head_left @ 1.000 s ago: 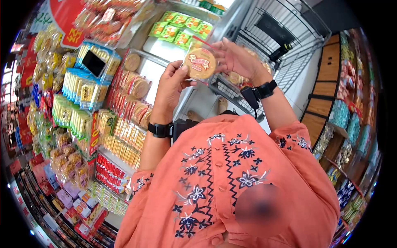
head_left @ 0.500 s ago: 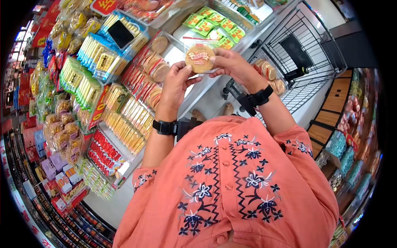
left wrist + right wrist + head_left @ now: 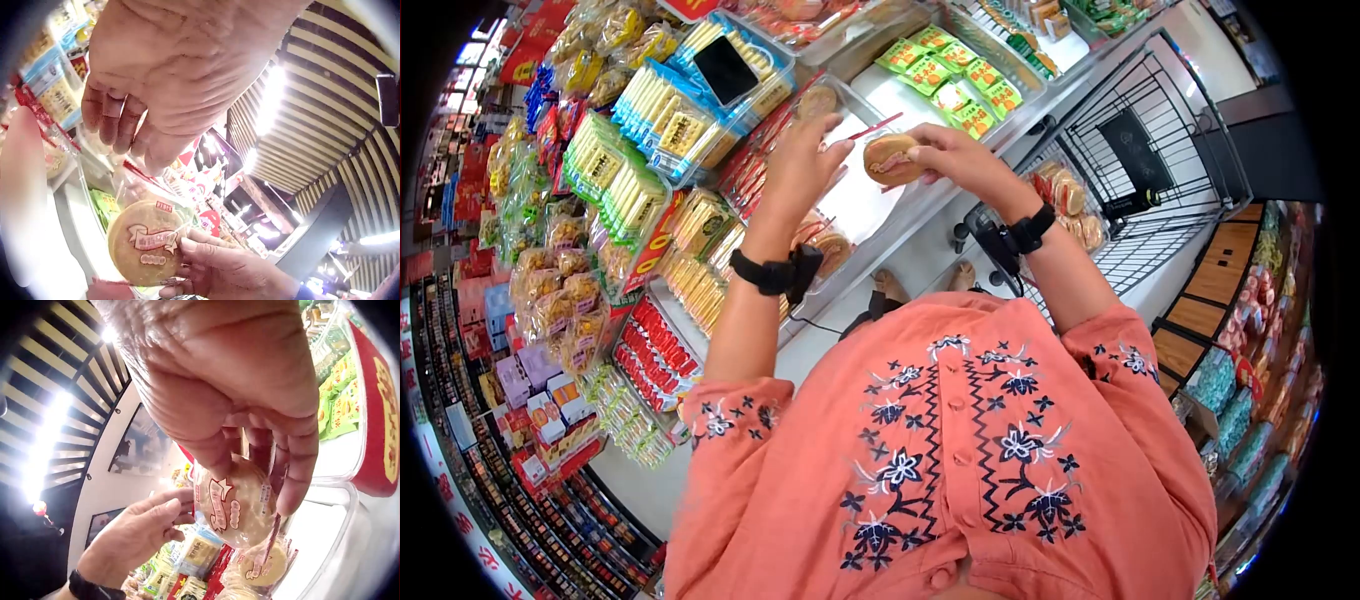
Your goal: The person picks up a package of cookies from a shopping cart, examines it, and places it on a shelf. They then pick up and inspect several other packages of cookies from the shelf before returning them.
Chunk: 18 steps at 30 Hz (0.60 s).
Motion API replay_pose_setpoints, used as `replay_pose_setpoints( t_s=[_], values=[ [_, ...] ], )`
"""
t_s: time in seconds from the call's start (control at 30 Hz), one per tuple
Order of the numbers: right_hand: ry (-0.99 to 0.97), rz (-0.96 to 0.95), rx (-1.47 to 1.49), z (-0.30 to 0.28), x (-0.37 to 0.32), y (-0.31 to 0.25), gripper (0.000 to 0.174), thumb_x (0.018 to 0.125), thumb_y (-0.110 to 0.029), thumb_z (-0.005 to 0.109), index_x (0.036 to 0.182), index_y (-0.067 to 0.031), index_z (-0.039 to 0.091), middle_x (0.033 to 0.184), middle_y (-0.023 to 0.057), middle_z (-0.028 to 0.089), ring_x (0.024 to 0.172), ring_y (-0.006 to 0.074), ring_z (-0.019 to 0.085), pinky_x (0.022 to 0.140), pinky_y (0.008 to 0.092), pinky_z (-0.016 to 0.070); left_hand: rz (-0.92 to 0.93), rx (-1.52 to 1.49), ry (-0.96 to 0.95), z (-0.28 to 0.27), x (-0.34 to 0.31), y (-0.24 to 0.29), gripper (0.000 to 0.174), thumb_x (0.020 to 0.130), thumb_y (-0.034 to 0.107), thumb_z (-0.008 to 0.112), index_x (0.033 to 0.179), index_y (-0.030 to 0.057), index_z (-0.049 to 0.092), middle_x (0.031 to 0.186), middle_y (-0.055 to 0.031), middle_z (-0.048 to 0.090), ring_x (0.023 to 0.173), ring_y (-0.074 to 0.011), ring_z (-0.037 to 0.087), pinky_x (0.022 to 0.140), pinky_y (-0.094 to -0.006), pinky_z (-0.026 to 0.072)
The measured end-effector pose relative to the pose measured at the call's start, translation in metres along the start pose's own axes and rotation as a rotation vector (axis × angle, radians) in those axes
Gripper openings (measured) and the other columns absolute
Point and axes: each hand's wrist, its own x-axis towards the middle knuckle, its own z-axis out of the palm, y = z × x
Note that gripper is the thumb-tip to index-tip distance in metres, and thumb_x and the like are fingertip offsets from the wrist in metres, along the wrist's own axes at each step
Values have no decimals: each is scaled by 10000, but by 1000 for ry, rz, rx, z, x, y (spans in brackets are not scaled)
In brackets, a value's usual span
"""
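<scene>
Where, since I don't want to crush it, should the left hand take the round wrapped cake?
Probably by its free left rim, coming from the left: the wrapped cake is a flat disc, the right hand pinches its right edge, and the open left hand is beside the bare edge.

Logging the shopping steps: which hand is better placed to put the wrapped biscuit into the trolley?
Probably right: the right hand grips the wrapped biscuit, nearer the trolley; the left hand is open.
</scene>
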Motion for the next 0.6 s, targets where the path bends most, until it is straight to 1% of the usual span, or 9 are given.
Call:
replay_pose_setpoints(
  t_s=[0.03, 0.13, 0.17, 0.2, 0.23, 0.3, 0.43, 0.53, 0.6],
  values=[
    [13, -7, -54, 0, 6, -1, 341, 986, -251, 570, 1217, -7, 629, 1064, 47, 673, 898, 103, 633, 772, 263, 538, 118, 87, 23, 2, 8, -9, 419, 890, 231, 726, 1243, 18, 650, 1170, -187, 670, 1037, -328, 647, 908, -385, 505],
    [78, -71, -148, 6, 26, -4, 300, 976, -208, 569, 1171, 10, 635, 1011, 68, 691, 868, 119, 650, 769, 285, 540, 215, 5, -95, 7, 32, -22, 424, 886, 234, 729, 1234, 5, 651, 1052, -175, 697, 951, -337, 658, 852, -400, 518],
    [120, -123, -133, 10, 33, -2, 267, 968, -184, 578, 1139, 13, 636, 969, 85, 702, 846, 132, 667, 763, 297, 547, 236, 5, -82, 8, 37, -25, 366, 877, 224, 729, 1161, 2, 665, 964, -175, 698, 890, -348, 658, 807, -409, 520],
    [163, -174, -118, 13, 41, 2, 235, 960, -159, 586, 1106, 17, 637, 928, 102, 713, 823, 146, 685, 758, 309, 553, 201, 23, -119, 8, 43, -28, 340, 876, 218, 726, 1132, 3, 665, 965, -177, 697, 891, -347, 658, 801, -409, 517],
    [168, -194, -96, 14, 52, 9, 222, 955, -127, 586, 1108, 26, 636, 958, 118, 722, 874, 165, 704, 785, 327, 554, 166, 40, -155, 8, 49, -32, 315, 874, 212, 724, 1103, 4, 665, 965, -179, 695, 893, -346, 658, 795, -409, 515],
    [187, -200, -60, 18, 69, 19, 233, 950, -141, 594, 1111, 21, 641, 952, 134, 720, 884, 194, 706, 805, 339, 551, 130, 30, -215, 8, 62, -41, 261, 870, 189, 714, 1043, 7, 643, 963, -180, 690, 888, -347, 653, 775, -413, 508],
    [300, -195, -248, 21, 88, 28, 284, 931, -180, 610, 1136, 13, 642, 1011, 194, 709, 927, 282, 701, 856, 373, 541, 118, 26, -253, 9, 81, -66, 270, 877, 167, 699, 1088, 12, 634, 979, -174, 685, 898, -355, 651, 781, -412, 509],
    [481, -288, -360, 31, 102, 41, 331, 909, -199, 614, 1169, 5, 635, 1069, 233, 681, 972, 349, 669, 886, 406, 527, 167, 82, -162, 12, 88, -83, 255, 848, 208, 703, 1046, 49, 674, 970, -193, 692, 944, -396, 649, 778, -474, 504],
    [496, -279, -414, 36, 111, 48, 360, 890, -177, 602, 1202, 1, 620, 1096, 241, 660, 1003, 385, 641, 908, 439, 514, 187, 120, -113, 14, 89, -90, 250, 868, 196, 692, 1064, 47, 651, 997, -184, 687, 952, -382, 648, 788, -456, 504]
  ],
)
